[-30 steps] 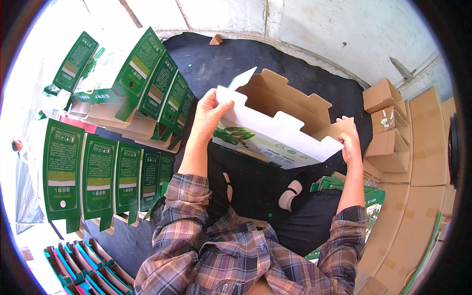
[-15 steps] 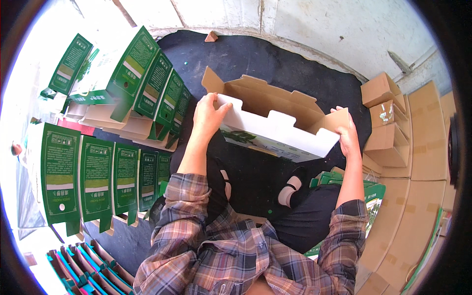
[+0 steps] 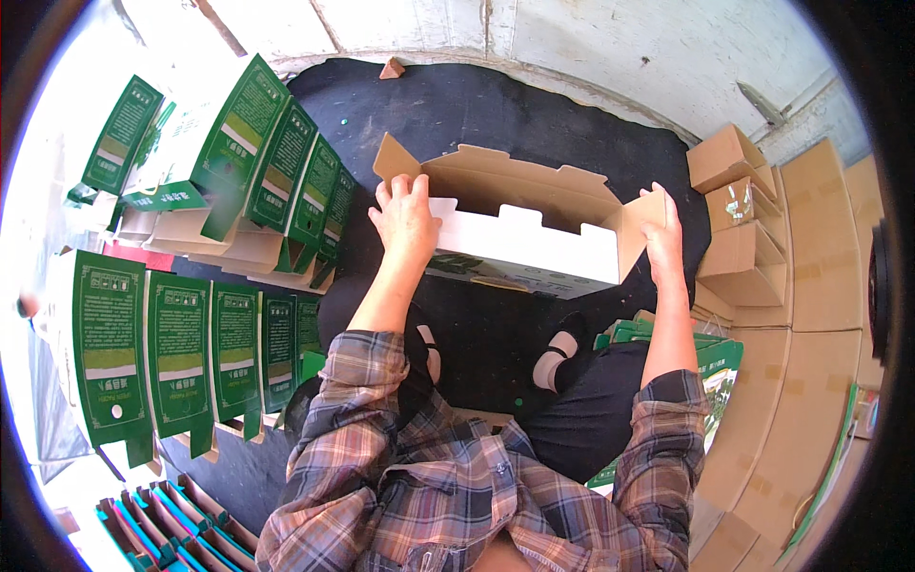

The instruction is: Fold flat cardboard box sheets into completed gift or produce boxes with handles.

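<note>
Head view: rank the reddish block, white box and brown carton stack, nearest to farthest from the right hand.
1. White box: held at its right end by the right hand.
2. Brown carton stack: right of that hand.
3. Reddish block: farthest, toward the upper left.

A black floor sheet (image 3: 534, 105) carries a brick chunk (image 3: 392, 69) at its far edge, beyond the left fingers (image 3: 401, 188), a small green bit (image 3: 344, 121) nearer them, and, left of those fingers, standing green boxes (image 3: 179, 353).
</note>
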A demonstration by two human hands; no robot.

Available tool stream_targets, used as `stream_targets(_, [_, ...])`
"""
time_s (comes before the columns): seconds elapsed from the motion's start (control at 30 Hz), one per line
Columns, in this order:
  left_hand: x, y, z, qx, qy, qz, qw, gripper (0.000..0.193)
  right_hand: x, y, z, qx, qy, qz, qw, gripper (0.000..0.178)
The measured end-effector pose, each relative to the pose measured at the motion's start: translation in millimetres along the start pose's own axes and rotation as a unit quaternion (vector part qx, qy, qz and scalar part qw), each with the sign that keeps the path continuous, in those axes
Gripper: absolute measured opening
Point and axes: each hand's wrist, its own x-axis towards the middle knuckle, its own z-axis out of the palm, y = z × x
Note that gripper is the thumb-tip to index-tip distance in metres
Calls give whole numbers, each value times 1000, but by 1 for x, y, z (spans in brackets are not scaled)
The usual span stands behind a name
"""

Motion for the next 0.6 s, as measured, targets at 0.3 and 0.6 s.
stream_targets(0.3, [0,-1,5,-11,26,58,998,84,-10,-9,20,-245,-48,-192,949,66])
stream_targets(0.6, [0,-5,14,-7,48,84,995,72,-21,-19,49,-405,-83,-158,897,61])
